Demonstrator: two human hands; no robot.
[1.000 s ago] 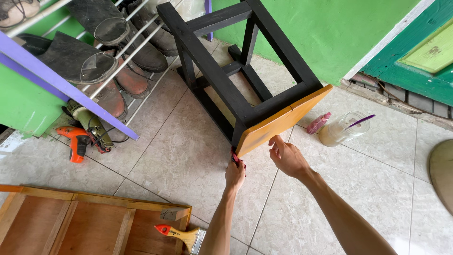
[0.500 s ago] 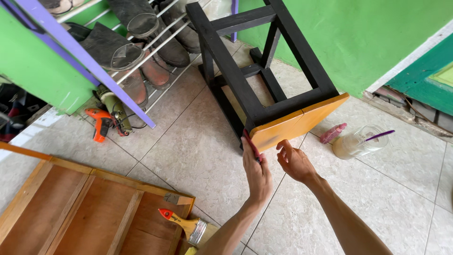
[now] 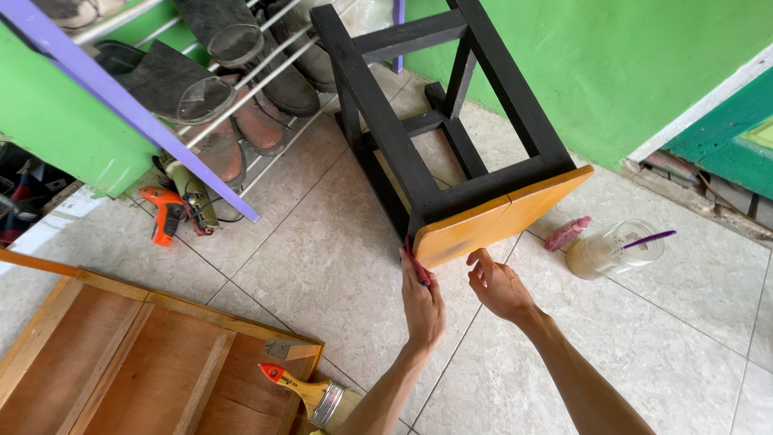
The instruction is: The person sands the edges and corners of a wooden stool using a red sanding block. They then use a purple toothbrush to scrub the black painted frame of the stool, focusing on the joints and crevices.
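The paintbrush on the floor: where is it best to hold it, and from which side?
Grip the paintbrush by its yellow wooden handle, probably from above. It lies flat on the floor beside the wooden panel, its red tip pointing up-left and free, while its bristle end runs out of the frame's bottom edge.

Pale tiled floor point(image 3: 322, 266) in daylight. Green wall point(image 3: 628, 56) at one o'clock; purple-railed shoe rack point(image 3: 137, 105) with boots point(image 3: 201, 97) at ten o'clock.

We see a black-legged wooden stool with an orange-yellow seat point(image 3: 491, 221) lying on its side on the tiled floor point(image 3: 322, 266), a small red tool point(image 3: 419, 266) against its seat corner.
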